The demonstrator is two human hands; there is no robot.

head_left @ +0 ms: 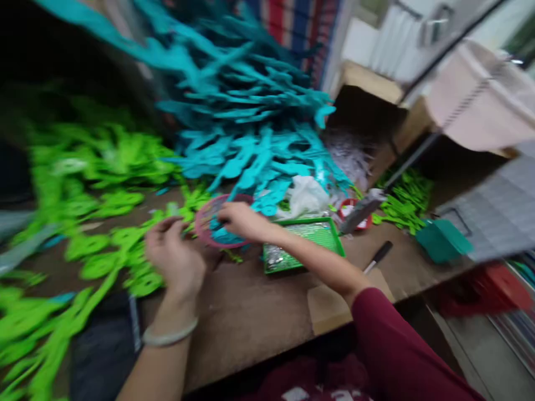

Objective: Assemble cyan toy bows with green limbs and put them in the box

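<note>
My right hand (244, 221) reaches over a round pink basket (203, 223) that holds turquoise pieces (221, 235). Its fingers are curled together; blur hides what they grip, if anything. To the left of the basket, my left hand (175, 256) is raised with thumb and fingers drawn together, and whatever is in them is too blurred to name. Flat bright green pieces (97, 266) with round holed ends lie beside and beyond that hand. Under my right forearm is a green tray (307, 228) with small shiny metal parts (275, 257) at its near left corner.
A tall heap of turquoise pieces (259, 106) rises at the back. White plastic (308, 195) and a red round container (355, 214) sit behind the tray. Rightward are a dark-handled tool (378, 256), a teal box (443, 240) and a slanting pole (407, 161). A dark pouch (104, 345) lies front left.
</note>
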